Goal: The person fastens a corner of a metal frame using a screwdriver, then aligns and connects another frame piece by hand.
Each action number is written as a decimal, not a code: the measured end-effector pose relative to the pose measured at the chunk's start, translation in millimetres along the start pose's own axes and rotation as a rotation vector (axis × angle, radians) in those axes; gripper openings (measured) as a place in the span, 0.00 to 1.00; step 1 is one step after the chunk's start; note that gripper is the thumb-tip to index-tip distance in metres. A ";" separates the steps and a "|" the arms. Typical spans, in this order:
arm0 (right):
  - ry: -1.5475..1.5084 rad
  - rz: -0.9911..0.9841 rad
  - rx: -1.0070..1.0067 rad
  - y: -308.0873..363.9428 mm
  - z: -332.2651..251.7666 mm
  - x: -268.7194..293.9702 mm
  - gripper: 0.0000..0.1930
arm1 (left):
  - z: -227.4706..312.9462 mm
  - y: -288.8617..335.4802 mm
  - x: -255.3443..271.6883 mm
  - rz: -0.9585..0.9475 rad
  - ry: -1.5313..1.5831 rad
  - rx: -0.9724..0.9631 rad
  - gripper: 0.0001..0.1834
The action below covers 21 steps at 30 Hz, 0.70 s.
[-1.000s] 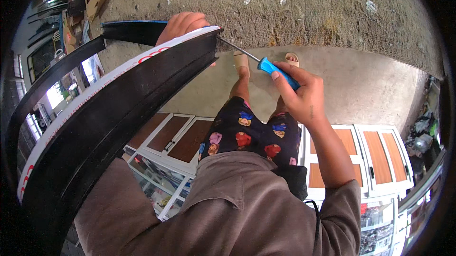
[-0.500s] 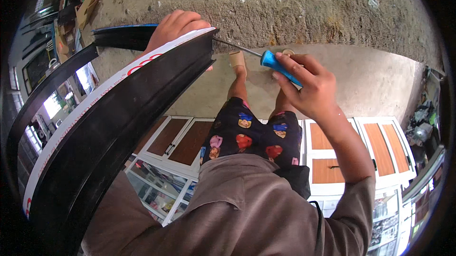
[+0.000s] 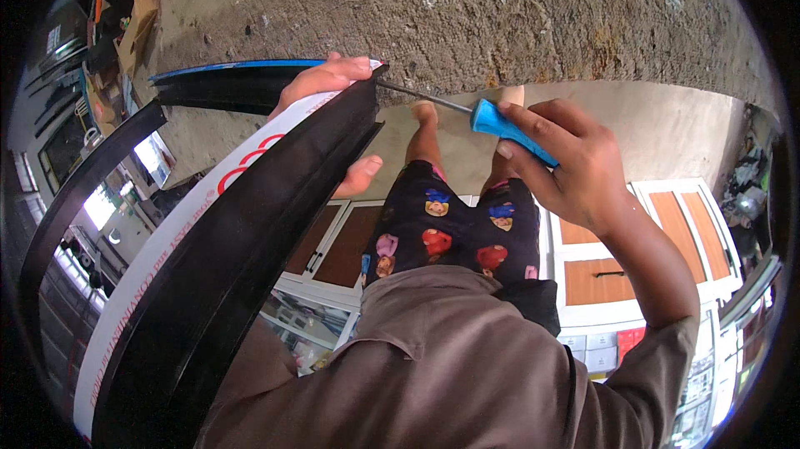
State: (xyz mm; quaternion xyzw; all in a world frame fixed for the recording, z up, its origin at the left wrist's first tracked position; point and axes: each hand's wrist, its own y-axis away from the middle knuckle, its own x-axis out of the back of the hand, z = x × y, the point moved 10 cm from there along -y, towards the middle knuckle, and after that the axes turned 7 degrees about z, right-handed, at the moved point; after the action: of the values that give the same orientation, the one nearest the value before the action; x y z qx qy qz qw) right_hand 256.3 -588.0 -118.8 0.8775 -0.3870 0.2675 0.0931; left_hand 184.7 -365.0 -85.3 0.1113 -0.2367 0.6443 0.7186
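A long black frame profile [image 3: 242, 224] slants from the lower left up to the middle, with white, red-printed film [image 3: 179, 232] along its upper face. My left hand [image 3: 321, 84] grips it near its far end, fingers over the film and thumb below the profile. In my right hand [image 3: 583, 157] is a screwdriver [image 3: 504, 125] with a blue handle, fingers wrapped round the grip. Its thin shaft points left, and the tip meets the end of the profile; exactly where it enters is too small to tell. Another black profile piece with a blue edge [image 3: 225, 72] runs leftward behind my left hand.
A rough, carpet-like grey surface [image 3: 500, 15] spans the far side. A further black profile length [image 3: 75, 170] curves at the left, near cardboard and tools [image 3: 125, 24]. White cabinets with brown panels [image 3: 596, 282] stand behind my legs. Assorted clutter [image 3: 746, 207] lies at far right.
The profile's end and both hands appear slightly lower and further right in the view. My left thumb now shows under the profile. The screwdriver stays at the profile's end.
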 end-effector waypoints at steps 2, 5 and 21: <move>-0.018 0.014 -0.002 3.9 -7.2 0.9 0.18 | 2.2 1.5 -2.6 0.022 0.016 -0.001 0.44; -0.037 0.042 -0.009 6.4 -11.1 2.2 0.18 | 1.7 -0.2 -2.5 0.049 0.067 -0.005 0.43; -0.011 0.015 0.069 -14.6 -11.9 15.7 0.17 | -1.2 2.1 0.6 0.070 0.136 -0.015 0.42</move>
State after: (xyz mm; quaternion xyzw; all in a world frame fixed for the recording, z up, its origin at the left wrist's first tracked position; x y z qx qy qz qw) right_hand 270.9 -583.5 -99.7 0.8788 -0.3846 0.2764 0.0586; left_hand 183.0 -363.6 -86.4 0.0533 -0.1959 0.6734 0.7108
